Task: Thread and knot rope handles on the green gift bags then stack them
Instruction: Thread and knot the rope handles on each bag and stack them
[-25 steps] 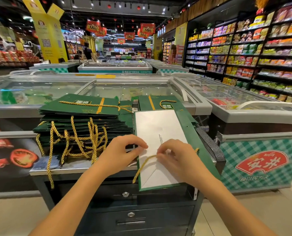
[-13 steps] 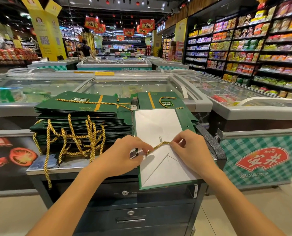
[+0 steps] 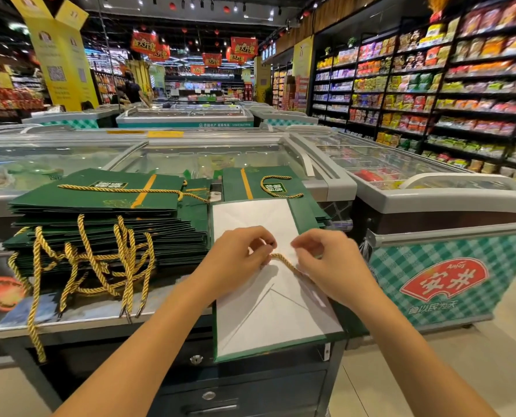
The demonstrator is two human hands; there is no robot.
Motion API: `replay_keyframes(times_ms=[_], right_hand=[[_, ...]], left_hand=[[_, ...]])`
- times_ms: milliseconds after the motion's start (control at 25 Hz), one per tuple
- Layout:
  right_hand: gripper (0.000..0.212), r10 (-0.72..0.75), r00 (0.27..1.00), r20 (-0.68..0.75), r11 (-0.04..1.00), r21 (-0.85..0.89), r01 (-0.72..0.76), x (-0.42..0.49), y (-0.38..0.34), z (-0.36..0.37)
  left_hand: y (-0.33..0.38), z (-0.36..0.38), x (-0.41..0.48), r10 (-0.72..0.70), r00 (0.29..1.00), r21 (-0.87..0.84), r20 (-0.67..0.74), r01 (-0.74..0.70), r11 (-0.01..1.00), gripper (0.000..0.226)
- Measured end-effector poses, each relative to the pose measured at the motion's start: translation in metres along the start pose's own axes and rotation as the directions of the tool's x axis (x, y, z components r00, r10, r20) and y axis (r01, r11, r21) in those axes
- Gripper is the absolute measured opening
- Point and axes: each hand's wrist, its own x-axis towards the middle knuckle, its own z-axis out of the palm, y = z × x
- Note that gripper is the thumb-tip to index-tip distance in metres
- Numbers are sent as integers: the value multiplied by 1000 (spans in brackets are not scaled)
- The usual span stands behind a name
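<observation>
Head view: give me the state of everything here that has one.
left-hand grip, pinches the gold rope.
right-hand grip, pinches it too.
gift bag, flat, white side up.
gold rope, held across the gift bag.
bag stack, flat, handles dangling.
drawer, shut.

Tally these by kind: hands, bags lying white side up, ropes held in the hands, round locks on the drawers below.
Hands: 2, the left hand and the right hand
Bags white side up: 1, the bag
Ropes pinched by both hands: 1, the gold rope
Round drawer locks: 2, the upper lock and the lower lock
Total: 6
</observation>
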Motion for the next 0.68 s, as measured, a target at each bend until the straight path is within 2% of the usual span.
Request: replay_keyframes(times_ms=[80,120,200,280,400,480,600,680], right_hand=[[26,53,991,-123,995,-76,-63,14,12,-12],[28,93,987,-132,983,-148,-112,23,19,-16],[33,215,976,-32,929,-301,-214,39,26,-15],[35,286,958,34,915,-308,-262,46,29,-8],[22,202,978,-53,976,-76,-205,52,30,-5],[11,193,978,-74,976,117,-184,51,28,-14],[14,248,966,69,831,497,-249,52,30,-21],[13,247,962,117,732,628,-264,50,36,-20]], left_hand=[[-1,4,6,-31,999,0,-12,31,1000,11],[-1,5,7,-39,999,13,-23,39,999,12],[1,6,11,-46,998,52,-40,48,997,13],[3,8,17,-47,998,89,-44,50,995,16],[8,12,28,-21,999,154,-49,28,988,21],[11,15,40,18,998,166,-66,-7,986,21],[19,23,60,84,984,83,-156,-72,994,18],[22,32,69,112,970,11,-214,-112,994,13]])
